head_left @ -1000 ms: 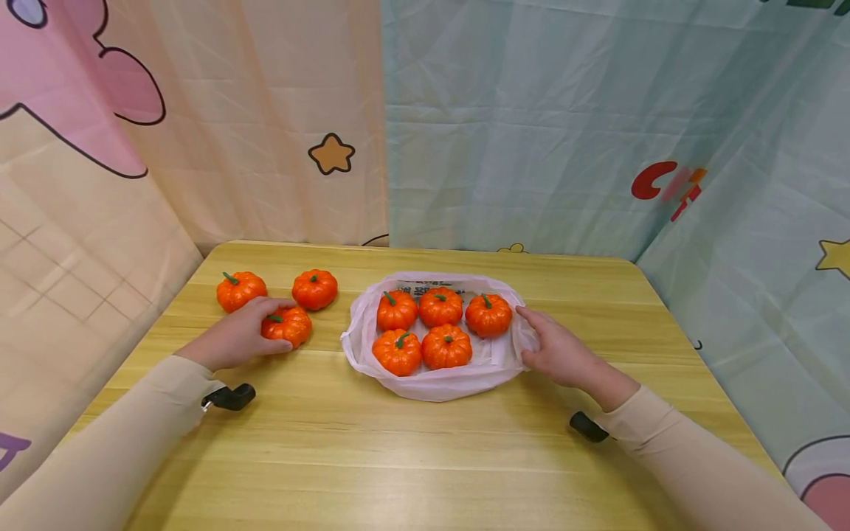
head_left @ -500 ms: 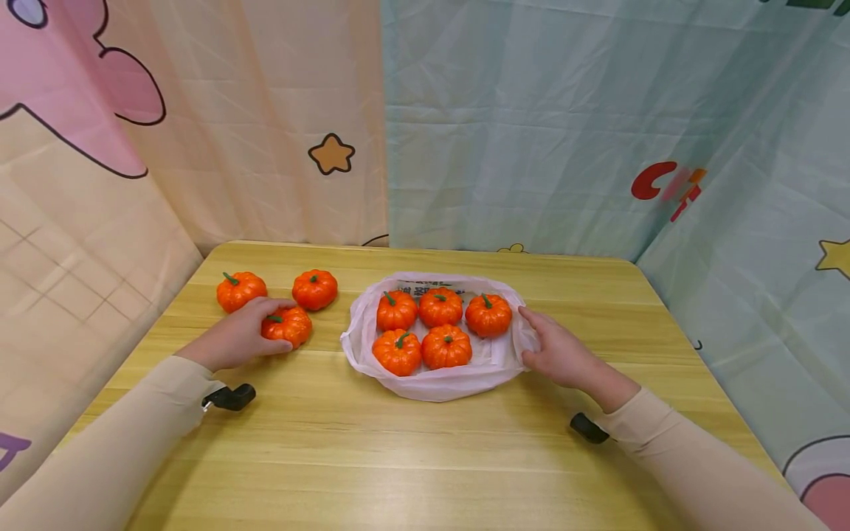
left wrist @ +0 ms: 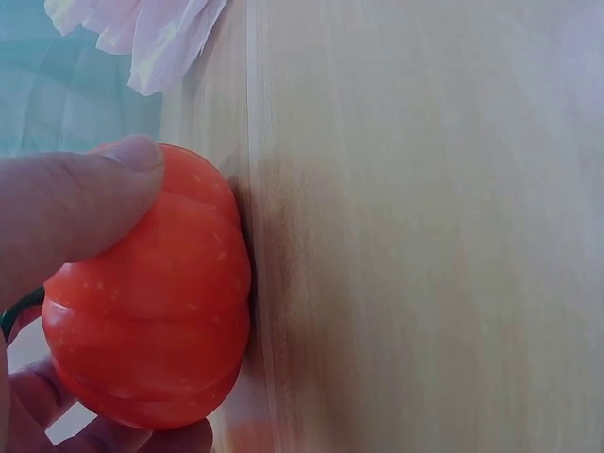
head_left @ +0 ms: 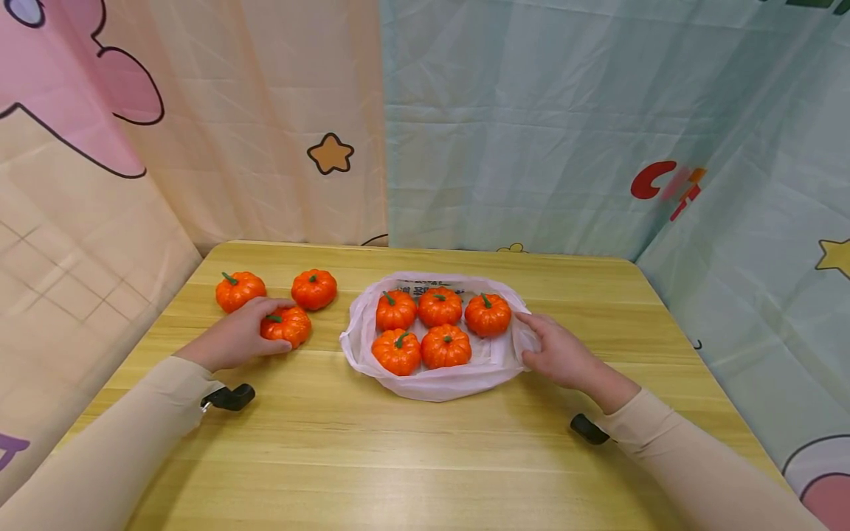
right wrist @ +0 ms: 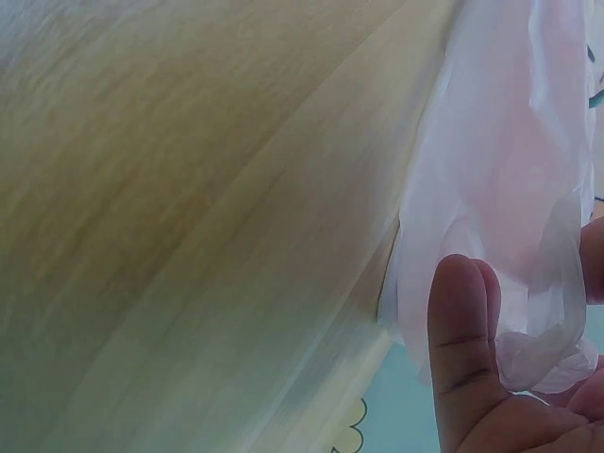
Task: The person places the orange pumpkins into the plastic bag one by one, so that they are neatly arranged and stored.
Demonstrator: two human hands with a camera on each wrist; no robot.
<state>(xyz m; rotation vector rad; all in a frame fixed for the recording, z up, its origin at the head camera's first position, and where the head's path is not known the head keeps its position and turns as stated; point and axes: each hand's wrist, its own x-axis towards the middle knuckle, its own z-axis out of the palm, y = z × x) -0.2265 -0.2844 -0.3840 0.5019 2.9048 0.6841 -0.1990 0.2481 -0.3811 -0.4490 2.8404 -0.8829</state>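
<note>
My left hand [head_left: 247,333] grips a small orange pumpkin [head_left: 292,327] that rests on the table. In the left wrist view the thumb [left wrist: 90,203] lies along one side of this pumpkin and the other fingers curl round the opposite side. A pale pink plastic bag [head_left: 434,389], its mouth spread wide, lies mid-table with several small pumpkins inside. At its right edge, my right hand [head_left: 561,352] holds the bag's side, the thin plastic bunched between thumb [right wrist: 462,321] and fingers in the right wrist view.
Two more pumpkins stand by my left hand, one behind it [head_left: 240,292] and one farther right [head_left: 315,289]. The wooden table [head_left: 412,464] ends at a printed curtain [head_left: 531,133] behind and at the sides.
The right hand's fingertips have shifted very slightly at the bag's right rim. The left hand and its pumpkin look the same as before.
</note>
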